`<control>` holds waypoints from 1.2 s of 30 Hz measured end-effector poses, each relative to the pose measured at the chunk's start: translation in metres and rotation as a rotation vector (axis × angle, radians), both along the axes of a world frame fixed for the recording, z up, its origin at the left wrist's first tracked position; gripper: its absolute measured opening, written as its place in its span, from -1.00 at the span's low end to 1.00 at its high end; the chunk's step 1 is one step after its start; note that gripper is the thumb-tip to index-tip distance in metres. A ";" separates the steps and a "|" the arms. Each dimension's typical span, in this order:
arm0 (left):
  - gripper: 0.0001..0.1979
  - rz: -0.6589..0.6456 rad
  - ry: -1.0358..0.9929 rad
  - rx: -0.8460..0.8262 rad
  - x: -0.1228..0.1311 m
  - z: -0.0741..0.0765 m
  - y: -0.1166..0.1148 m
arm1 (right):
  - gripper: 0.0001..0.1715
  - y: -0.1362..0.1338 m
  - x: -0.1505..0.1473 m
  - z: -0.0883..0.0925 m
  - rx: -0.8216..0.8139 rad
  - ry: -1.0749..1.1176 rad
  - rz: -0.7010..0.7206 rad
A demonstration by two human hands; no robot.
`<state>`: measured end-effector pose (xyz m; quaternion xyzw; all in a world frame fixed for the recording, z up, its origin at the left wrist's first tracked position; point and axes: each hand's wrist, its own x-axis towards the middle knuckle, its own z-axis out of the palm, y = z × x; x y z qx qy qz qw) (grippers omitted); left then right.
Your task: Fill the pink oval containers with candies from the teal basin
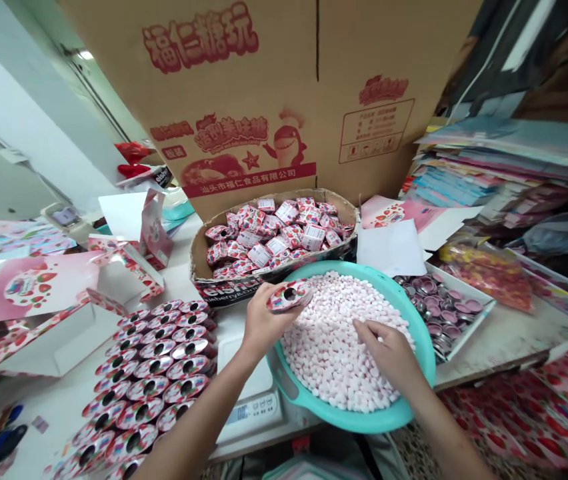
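My left hand (267, 320) grips a small red-and-white candy box (289, 295), tilted so that its dark round hole faces up. It is above the left rim of a turquoise basin (427, 347). Small pale pink candies (334, 333) fill the basin. Low over these candies is my right hand (387, 350), its fingers curled together; whatever they hold is hidden. Rows of similar boxes (157, 367) with open holes stand on the table to the left of my left forearm.
A cut-down carton (197, 257) heaped with candy boxes stands behind the basin, before a tall cardboard box (274, 87). A digital scale (257, 408) sits left of the basin. Right of it, a tray (474, 323) holds round pink-and-metal caps. Printed boxes (59, 340) lie at left.
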<state>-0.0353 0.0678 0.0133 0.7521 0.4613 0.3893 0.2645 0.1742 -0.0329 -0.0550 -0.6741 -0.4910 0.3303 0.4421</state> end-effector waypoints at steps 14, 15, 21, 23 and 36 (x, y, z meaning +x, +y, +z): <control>-0.53 0.352 -0.091 -0.350 -0.110 0.005 -0.053 | -0.48 -0.005 0.003 0.001 -0.120 -0.103 -0.064; -0.53 0.375 -0.073 -0.349 -0.117 0.002 -0.056 | -0.48 -0.005 0.004 0.001 -0.129 -0.111 -0.075; -0.56 0.316 0.109 -0.250 -0.139 -0.022 -0.057 | -0.51 -0.008 0.004 0.002 -0.171 -0.118 -0.161; -0.62 0.255 0.180 -0.215 -0.141 -0.031 -0.056 | -0.52 -0.009 0.003 0.002 -0.165 -0.125 -0.173; -0.65 0.101 0.296 -0.163 -0.134 -0.064 -0.053 | -0.53 -0.008 0.001 0.005 -0.176 -0.120 -0.188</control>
